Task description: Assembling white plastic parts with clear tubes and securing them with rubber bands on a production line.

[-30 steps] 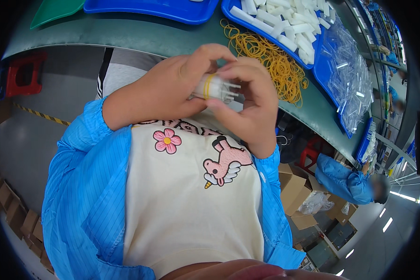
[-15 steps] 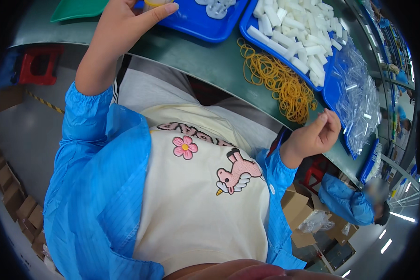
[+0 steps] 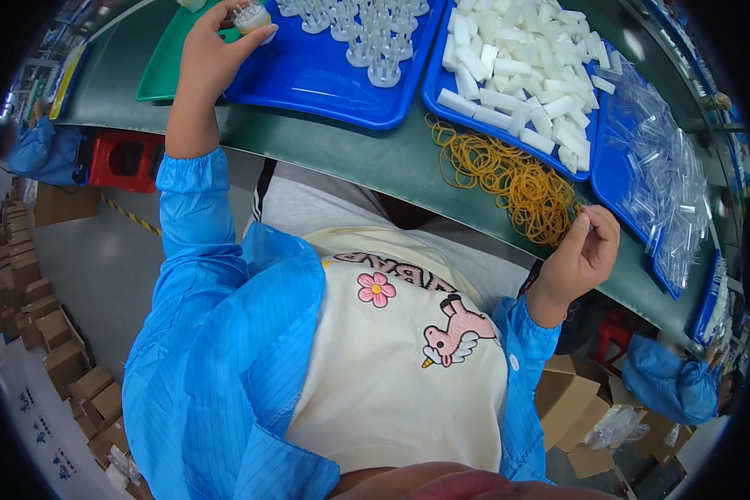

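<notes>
By the left edge of the blue tray (image 3: 308, 92), my left hand (image 3: 212, 50), arm (image 3: 193, 132) outstretched, gripped a pronged white piece (image 3: 249, 16); beside the rubber bands (image 3: 512, 185), my right hand (image 3: 587, 250) curled narrow, its hold unclear.

Factory workshop. Long green table (image 3: 325, 143), blue trays (image 3: 308, 87) of small parts along it, rubber bands (image 3: 508, 179) heaped by its front edge. Past its right end, a co-worker (image 3: 667, 379) in blue. Cardboard boxes (image 3: 67, 362) on the floor.
</notes>
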Motion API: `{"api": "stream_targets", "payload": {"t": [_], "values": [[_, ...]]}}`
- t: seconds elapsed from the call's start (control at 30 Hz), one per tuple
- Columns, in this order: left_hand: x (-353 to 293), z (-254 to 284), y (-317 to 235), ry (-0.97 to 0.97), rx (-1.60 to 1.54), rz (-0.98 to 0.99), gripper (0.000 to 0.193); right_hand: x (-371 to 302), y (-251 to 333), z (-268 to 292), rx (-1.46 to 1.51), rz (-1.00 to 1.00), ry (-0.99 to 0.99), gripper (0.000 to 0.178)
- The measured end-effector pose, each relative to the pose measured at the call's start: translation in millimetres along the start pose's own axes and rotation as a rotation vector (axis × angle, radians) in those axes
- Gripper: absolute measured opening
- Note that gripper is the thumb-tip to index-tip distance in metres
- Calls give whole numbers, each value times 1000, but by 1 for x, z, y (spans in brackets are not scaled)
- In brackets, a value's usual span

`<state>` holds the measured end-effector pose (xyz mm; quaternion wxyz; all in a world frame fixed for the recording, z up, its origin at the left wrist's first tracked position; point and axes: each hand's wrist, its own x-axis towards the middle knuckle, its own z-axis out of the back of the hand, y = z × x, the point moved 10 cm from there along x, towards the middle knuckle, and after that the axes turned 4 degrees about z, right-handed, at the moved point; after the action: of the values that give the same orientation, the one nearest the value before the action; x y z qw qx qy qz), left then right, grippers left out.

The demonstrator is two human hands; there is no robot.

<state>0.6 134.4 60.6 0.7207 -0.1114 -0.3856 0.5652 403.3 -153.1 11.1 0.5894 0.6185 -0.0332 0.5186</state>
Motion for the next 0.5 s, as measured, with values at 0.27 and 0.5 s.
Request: {"api": "stream_targets", "payload": {"t": [0.27,0.5], "values": [[90,2,85,63,39,22,36,2,3,-3,-7,6,37,8],[130,-16,45,-47,555,-233,53,0,1,-3,-14,-10,35,9]]}}
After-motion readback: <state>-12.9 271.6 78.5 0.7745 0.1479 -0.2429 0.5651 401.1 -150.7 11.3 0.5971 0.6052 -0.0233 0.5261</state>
